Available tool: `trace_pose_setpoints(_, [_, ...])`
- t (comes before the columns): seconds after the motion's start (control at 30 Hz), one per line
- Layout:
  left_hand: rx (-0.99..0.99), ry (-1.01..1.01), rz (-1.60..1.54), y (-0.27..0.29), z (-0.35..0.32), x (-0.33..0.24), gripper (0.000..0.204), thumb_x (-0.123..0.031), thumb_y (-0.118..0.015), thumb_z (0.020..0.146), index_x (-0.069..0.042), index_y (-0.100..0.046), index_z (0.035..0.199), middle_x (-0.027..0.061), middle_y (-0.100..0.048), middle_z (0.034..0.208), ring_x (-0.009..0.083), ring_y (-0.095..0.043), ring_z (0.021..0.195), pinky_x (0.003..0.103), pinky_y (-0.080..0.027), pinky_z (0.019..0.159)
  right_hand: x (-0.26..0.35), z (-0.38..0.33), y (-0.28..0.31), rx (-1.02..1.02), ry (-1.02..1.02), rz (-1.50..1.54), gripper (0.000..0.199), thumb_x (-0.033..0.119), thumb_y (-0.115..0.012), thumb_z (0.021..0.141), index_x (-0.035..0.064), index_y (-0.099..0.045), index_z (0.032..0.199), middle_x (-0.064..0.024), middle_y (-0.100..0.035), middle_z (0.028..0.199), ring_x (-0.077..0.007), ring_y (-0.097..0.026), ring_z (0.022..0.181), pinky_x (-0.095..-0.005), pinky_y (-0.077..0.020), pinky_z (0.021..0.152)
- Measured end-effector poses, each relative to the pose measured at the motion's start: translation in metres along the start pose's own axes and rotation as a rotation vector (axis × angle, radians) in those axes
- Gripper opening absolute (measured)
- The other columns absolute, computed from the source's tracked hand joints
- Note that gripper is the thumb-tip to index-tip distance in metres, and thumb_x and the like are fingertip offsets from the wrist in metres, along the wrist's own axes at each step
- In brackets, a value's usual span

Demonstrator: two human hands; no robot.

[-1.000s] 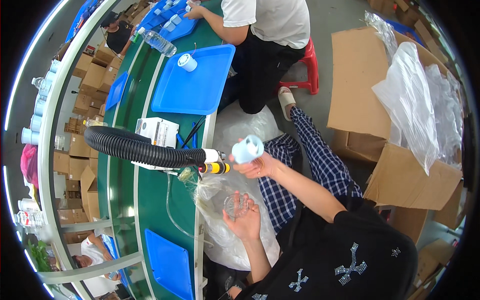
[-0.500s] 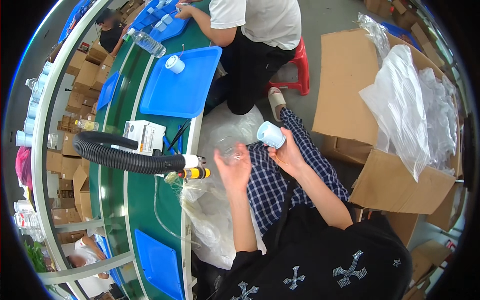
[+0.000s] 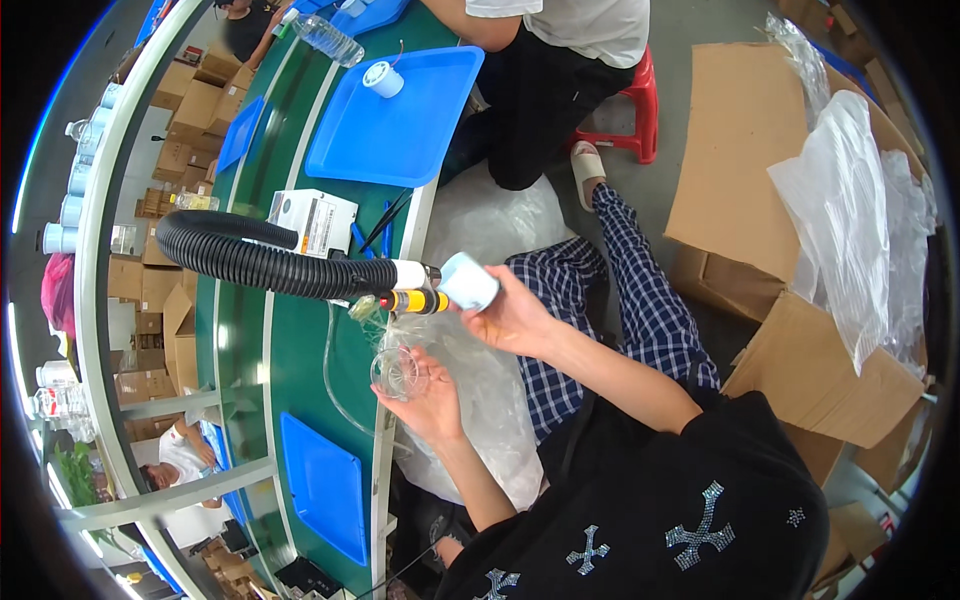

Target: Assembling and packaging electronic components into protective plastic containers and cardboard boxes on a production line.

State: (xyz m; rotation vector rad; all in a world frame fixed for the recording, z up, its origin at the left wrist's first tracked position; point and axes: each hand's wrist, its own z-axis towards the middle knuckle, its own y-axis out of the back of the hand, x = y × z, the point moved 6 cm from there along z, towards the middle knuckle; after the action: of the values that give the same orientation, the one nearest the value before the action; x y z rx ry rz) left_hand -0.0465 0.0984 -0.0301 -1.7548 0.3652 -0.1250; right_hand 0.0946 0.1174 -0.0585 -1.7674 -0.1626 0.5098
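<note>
My right hand point(image 3: 505, 312) grips a pale blue plastic cup point(image 3: 469, 282), tilted, its end at the white nozzle tip of a black corrugated hose point(image 3: 320, 272). Just under the cup, a yellow-and-black cylindrical fitting point(image 3: 418, 301) sits beside the nozzle. Lower and to the left, my left hand point(image 3: 425, 395) is closed around a clear round plastic cup point(image 3: 398, 373), near the table's edge. Whether the blue cup touches the nozzle I cannot tell.
A blue tray point(image 3: 400, 130) with a white-and-blue cup part point(image 3: 383, 79) lies on the green table point(image 3: 310, 365). Another blue tray point(image 3: 322, 487) is nearer. A white box point(image 3: 315, 222) stands by the hose. An open carton point(image 3: 735, 150) is at right; a co-worker point(image 3: 560, 50) sits ahead.
My right hand has carried the blue cup left to the nozzle. My left hand has moved down and left with the clear cup. The whole view has shifted slightly.
</note>
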Motion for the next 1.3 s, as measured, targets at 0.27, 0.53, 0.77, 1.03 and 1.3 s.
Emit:
trace_pose_setpoints(0.27, [0.136, -0.032, 0.713, 0.002, 0.004, 0.058, 0.068, -0.045, -0.061, 0.082, -0.005, -0.036, 0.131, 0.0132, -0.048, 0.122, 0.0286, -0.052, 0.107, 0.034, -0.045, 0.082, 0.026, -0.073, -0.02, 0.198, 0.002, -0.041, 0.048, 0.046, -0.037, 0.093, 0.003, -0.046, 0.114, -0.0099, -0.049, 0.086, -0.0119, -0.044, 0.06, -0.0218, -0.04, 0.051])
trace_pose_setpoints(0.53, [0.526, -0.521, 1.433, -0.057, -0.019, 0.101, 0.077, -0.011, -0.08, 0.066, -0.005, -0.034, 0.128, 0.0201, -0.033, 0.134, 0.0312, -0.043, 0.119, 0.041, -0.044, 0.094, 0.056, -0.125, -0.035, -0.279, 0.585, -0.466, 0.053, 0.042, -0.046, 0.093, 0.0024, -0.038, 0.127, -0.0128, -0.052, 0.116, -0.019, -0.056, 0.101, -0.0256, -0.048, 0.081])
trace_pose_setpoints(0.77, [0.736, -0.901, 1.918, -0.071, -0.032, 0.095, 0.082, -0.015, -0.082, 0.065, -0.009, -0.034, 0.131, 0.0211, -0.037, 0.133, 0.0342, -0.048, 0.113, 0.038, -0.047, 0.086, 0.032, -0.133, -0.037, -0.24, 0.436, -0.527, 0.051, 0.041, -0.046, 0.092, 0.0044, -0.039, 0.128, -0.0111, -0.051, 0.119, -0.0191, -0.052, 0.105, -0.0293, -0.0414, 0.086])
trace_pose_setpoints(1.03, [0.786, -0.929, 1.997, -0.085, -0.028, 0.086, 0.067, -0.002, -0.076, 0.066, -0.008, -0.044, 0.124, 0.0246, -0.043, 0.126, 0.0398, -0.05, 0.11, 0.043, -0.048, 0.086, 0.054, -0.14, -0.035, -0.296, 0.381, -1.012, 0.025, 0.032, -0.052, 0.092, 0.0076, -0.055, 0.098, -0.0003, -0.055, 0.081, -0.0054, -0.046, 0.066, -0.0217, -0.0367, 0.056])
trace_pose_setpoints(1.3, [0.725, -0.547, 1.864, -0.072, -0.023, 0.105, 0.071, -0.006, -0.078, 0.063, -0.001, -0.045, 0.125, 0.0191, -0.048, 0.123, 0.0314, -0.051, 0.109, 0.038, -0.042, 0.091, 0.047, -0.139, -0.073, -0.151, 0.501, -1.43, 0.042, 0.027, -0.04, 0.097, 0.0076, -0.041, 0.135, -0.0072, -0.059, 0.104, -0.0046, -0.051, 0.066, -0.0174, -0.0408, 0.052])
